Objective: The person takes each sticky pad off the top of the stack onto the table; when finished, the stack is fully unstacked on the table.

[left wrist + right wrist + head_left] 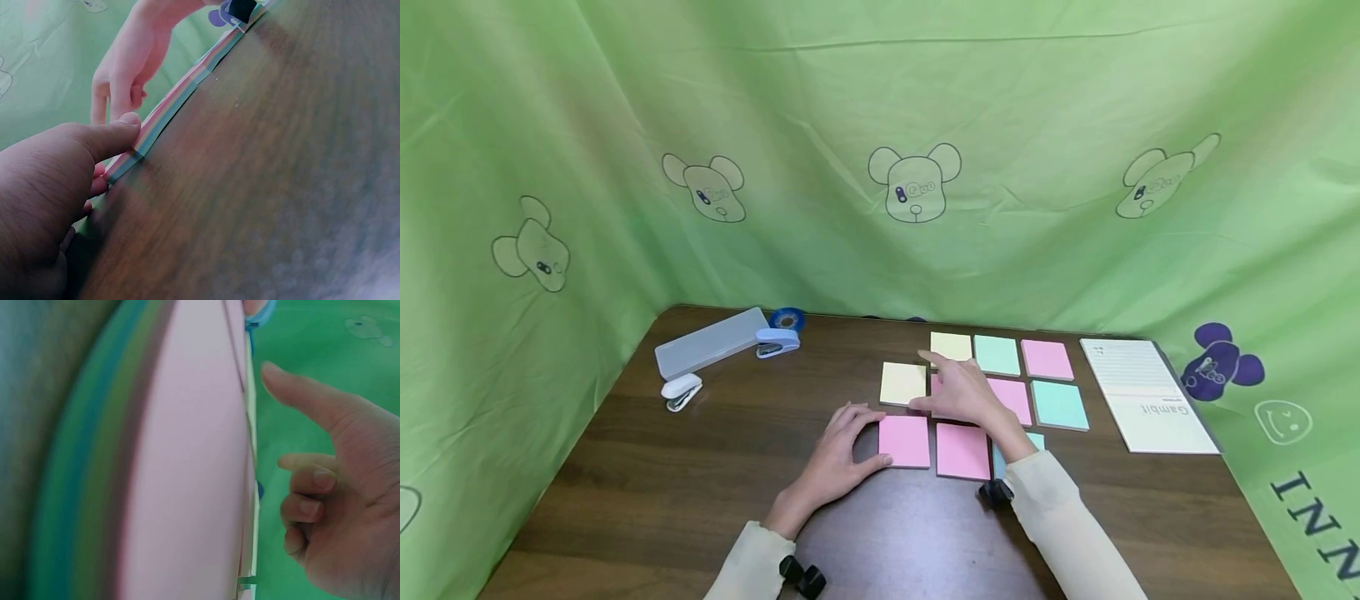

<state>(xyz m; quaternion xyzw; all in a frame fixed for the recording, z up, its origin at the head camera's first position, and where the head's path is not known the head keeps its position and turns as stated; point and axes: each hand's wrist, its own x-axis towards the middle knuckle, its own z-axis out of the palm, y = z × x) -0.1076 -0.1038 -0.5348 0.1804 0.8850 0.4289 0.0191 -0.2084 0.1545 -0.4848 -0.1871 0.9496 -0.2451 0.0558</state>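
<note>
Several square sticky note pads in pink, yellow, mint and blue lie in rows on the table. My left hand (842,454) grips the front-left pink sticky note pad (905,442), thumb at its near corner and forefinger at its far corner. In the left wrist view, the thumb (115,136) lies against the pad's striped edge. My right hand (966,392) is over the middle row beside a yellow pad (902,383), partly covering a pink one. In the right wrist view its thumb and forefinger are stretched apart, other fingers bent, with nothing between them.
A white notepad (1153,396) lies at the right. At the back left are a grey case (711,343), a blue tape roll (787,319), a blue stapler (777,342) and a white stapler (681,390). Green cloth (820,267) hangs behind the table.
</note>
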